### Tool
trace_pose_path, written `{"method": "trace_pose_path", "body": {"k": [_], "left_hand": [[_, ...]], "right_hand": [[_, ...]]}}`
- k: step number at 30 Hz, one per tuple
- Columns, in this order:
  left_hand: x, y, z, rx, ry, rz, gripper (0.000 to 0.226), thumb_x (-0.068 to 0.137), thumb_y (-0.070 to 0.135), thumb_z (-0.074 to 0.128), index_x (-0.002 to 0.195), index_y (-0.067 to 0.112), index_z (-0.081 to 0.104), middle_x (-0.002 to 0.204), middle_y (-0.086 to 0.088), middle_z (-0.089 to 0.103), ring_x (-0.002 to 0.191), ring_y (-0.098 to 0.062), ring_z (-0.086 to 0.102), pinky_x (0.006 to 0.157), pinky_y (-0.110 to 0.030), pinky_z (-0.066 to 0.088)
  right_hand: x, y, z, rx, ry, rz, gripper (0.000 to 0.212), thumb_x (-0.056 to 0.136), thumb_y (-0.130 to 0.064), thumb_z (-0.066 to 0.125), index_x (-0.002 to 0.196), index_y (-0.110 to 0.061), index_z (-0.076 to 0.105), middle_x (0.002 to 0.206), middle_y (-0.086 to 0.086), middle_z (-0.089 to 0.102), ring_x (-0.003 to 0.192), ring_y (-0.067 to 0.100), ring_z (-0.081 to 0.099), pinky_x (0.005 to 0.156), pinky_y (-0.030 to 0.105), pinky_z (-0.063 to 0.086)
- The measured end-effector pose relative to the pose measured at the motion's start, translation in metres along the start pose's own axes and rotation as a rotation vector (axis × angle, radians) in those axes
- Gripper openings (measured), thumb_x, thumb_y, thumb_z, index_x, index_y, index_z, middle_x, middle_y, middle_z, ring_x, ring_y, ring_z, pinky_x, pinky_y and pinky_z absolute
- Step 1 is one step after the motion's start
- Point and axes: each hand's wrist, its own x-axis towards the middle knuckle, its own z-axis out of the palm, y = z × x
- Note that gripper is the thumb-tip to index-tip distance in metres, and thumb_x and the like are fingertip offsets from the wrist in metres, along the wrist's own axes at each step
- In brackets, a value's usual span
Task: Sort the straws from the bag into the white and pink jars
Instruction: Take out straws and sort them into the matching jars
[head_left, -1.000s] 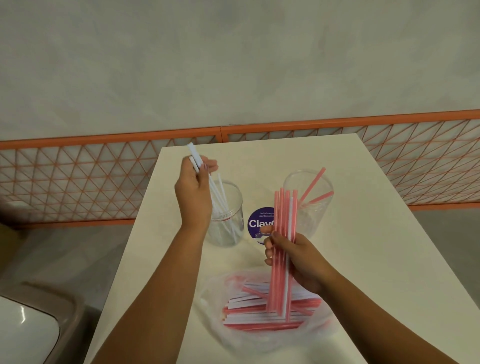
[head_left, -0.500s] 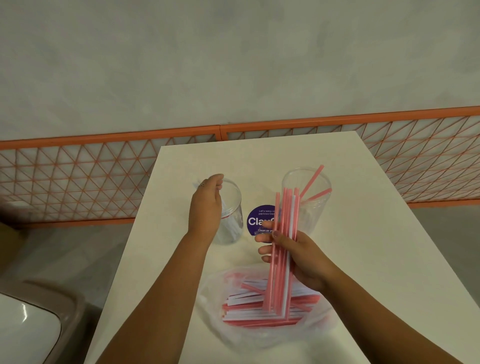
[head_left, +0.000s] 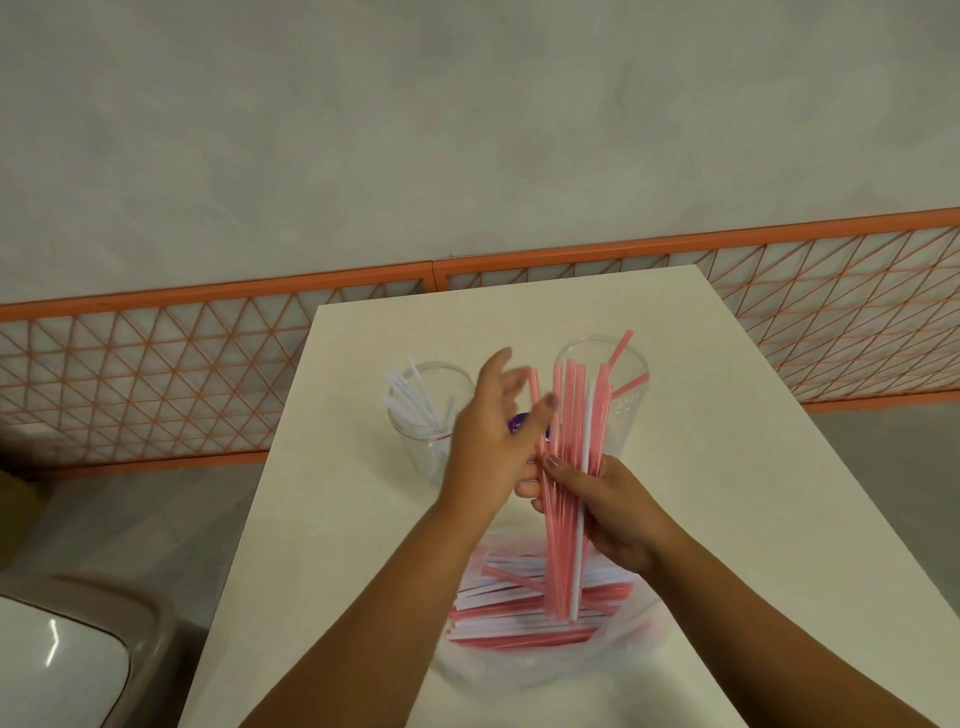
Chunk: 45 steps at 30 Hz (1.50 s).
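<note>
Single head-worn wide-angle view, looking forward and down from close above the near end of the table (head_left: 727, 467), taking in both forearms, the far table edge, orange lattice fence (head_left: 156, 374) and wall beyond.

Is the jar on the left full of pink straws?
No, the left jar holds only white straws; the pink straws lean in the right jar.

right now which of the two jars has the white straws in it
The left jar, beside the left hand. The right jar holds only pink straws.
</note>
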Motion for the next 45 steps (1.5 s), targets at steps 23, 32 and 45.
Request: {"method": "trace_pose_path", "body": {"k": [23,32,45], "left_hand": [[-0.005,-0.005,0.024,-0.167,-0.254,-0.273,0.007,0.088,0.024,0.062,0.082,0.022,0.064,0.07,0.003,0.065,0.055,-0.006,0.065,0.046,-0.022,0.052],[0.002,-0.012,0.047,-0.196,-0.191,-0.305,0.01,0.091,0.02,0.057,0.088,0.021,0.067,0.086,-0.005,0.071,0.081,-0.021,0.069,0.066,-0.033,0.059],[0.073,0.024,0.043,-0.498,-0.043,-0.22,0.027,0.098,0.013,0.041,0.084,0.007,0.064,0.079,-0.003,0.075,0.078,-0.021,0.072,0.072,-0.027,0.058]], "right_hand": [[-0.018,-0.015,-0.014,-0.095,0.028,0.076,0.021,0.093,-0.019,0.05,0.104,-0.01,0.064,0.087,0.008,0.075,0.084,0.023,0.072,0.071,0.027,0.059],[-0.012,-0.01,-0.026,-0.077,0.125,0.056,0.017,0.091,-0.016,0.055,0.103,-0.008,0.065,0.081,0.006,0.075,0.077,0.021,0.073,0.066,0.025,0.058],[-0.009,-0.014,-0.047,-0.069,0.138,-0.032,0.015,0.091,-0.003,0.053,0.096,-0.003,0.067,0.086,0.013,0.073,0.08,0.022,0.071,0.067,0.023,0.057]]}}
